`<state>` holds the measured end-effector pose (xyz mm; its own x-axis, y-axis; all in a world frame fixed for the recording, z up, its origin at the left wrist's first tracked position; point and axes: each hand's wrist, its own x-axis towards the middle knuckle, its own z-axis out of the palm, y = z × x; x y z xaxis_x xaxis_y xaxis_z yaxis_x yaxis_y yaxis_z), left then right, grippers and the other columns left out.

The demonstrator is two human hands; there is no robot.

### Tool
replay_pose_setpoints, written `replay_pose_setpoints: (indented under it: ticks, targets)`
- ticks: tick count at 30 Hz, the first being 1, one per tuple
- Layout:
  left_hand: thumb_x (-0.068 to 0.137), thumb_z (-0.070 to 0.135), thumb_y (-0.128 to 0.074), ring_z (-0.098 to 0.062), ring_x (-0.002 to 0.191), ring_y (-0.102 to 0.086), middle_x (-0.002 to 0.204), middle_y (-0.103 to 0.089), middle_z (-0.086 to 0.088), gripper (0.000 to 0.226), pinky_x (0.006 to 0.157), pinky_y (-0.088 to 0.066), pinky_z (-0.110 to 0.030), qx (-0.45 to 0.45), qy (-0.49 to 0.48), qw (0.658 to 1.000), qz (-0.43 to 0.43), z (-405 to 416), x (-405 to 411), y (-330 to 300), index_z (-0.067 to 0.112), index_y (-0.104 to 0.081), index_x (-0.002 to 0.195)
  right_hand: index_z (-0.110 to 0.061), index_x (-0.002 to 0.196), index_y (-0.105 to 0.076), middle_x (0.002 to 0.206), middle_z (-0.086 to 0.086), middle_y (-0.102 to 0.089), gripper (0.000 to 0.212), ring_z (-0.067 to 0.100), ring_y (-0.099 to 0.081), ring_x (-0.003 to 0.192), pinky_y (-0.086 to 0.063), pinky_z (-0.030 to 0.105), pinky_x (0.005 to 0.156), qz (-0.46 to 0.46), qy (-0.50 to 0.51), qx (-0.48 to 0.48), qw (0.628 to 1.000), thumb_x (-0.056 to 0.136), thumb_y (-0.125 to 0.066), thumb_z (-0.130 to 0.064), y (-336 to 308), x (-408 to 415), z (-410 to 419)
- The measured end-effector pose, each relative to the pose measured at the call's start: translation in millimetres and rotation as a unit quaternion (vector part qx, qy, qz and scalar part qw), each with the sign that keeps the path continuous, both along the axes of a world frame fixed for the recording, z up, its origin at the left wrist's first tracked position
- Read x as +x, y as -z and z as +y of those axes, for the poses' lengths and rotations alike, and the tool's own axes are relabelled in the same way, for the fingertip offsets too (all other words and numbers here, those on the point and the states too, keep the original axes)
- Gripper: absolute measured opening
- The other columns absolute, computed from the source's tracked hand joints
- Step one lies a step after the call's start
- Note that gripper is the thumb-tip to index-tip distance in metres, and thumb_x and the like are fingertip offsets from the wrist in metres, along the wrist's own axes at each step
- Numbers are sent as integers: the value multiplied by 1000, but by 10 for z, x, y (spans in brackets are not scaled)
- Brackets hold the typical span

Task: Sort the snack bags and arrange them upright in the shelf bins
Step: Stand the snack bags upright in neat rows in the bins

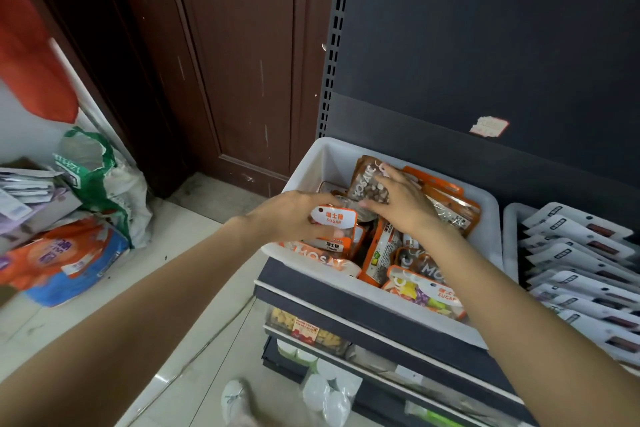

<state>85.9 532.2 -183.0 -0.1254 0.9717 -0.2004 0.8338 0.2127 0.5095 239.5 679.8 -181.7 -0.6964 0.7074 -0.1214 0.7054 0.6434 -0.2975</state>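
Dark metal shelf (485, 45) beside a brown door (242, 62), pale tiled floor (194, 239) strewn with sacks; two white bins on the shelf, left bin (311, 163) jumbled with orange snack bags, right bin (510, 243) lined with white packs (581, 253). Left hand (294, 215) reaches in, fingers curled round a "SUGAR" bag (334, 218) at the bin's near-left. Right hand (401, 204), fingers spread, presses a "MOSAIC" bag (367, 180) near the back.

The scene is lit softly and evenly; no hard shadows are cast. Edges are bent by wide-angle distortion, and slight blur is seen throughout.
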Motion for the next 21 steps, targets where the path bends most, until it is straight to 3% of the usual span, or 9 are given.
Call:
replay_pose_setpoints:
  ticks: [2,6,10,14,18,21]
  targets:
    - [81,55,-64,-11,119,-53,131,-56,12,58,94,-46,-29,-1,-3,1000,8,-5,27,14,39,-44,133,-24,150,-22,160,-8,1,85,22,-8,146,-21,46,116,-48,-7,-9,999,82,-66,-47,-22,20,-46]
    - [83,47,-67,-14,123,-51,138,-51,10,63,96,-46,-32,-14,2,999,48,-34,6,36,41,-36,138,-28,152,-10,158,-10,13,95,21,-5,147,-22,46,116,-122,-13,-47,991,80,-73,-28,-1,140,-25]
    - [86,43,-65,-17,120,-53,136,-53,6,59,95,-47,-35,-30,-18,997,64,3,43,25,38,-38,138,-25,150,-24,159,-4,-9,79,20,-14,145,-20,44,117,-120,17,-76,990,84,-69,-30,49,416,34]
    - [91,36,-61,-21,116,-56,131,-57,1,49,94,-43,-35,-15,-2,994,112,41,138,-12,30,-39,134,-28,143,-38,151,0,-33,62,22,-29,139,-24,45,114,-141,28,-39,989,87,-65,-34,30,515,13]
    - [92,29,-60,-22,116,-56,129,-58,-1,42,96,-43,-34,-30,1,995,99,-4,169,-43,30,-42,130,-34,139,-42,142,0,-46,57,22,-39,134,-17,44,116,-194,-10,29,980,87,-65,-30,-55,362,-83]
    - [92,26,-60,-20,116,-55,131,-56,1,41,96,-47,-34,-42,2,997,70,-77,114,-28,34,-44,128,-35,137,-44,137,-1,-51,57,22,-46,126,-23,43,114,-128,-19,52,990,86,-67,-30,-46,230,-191]
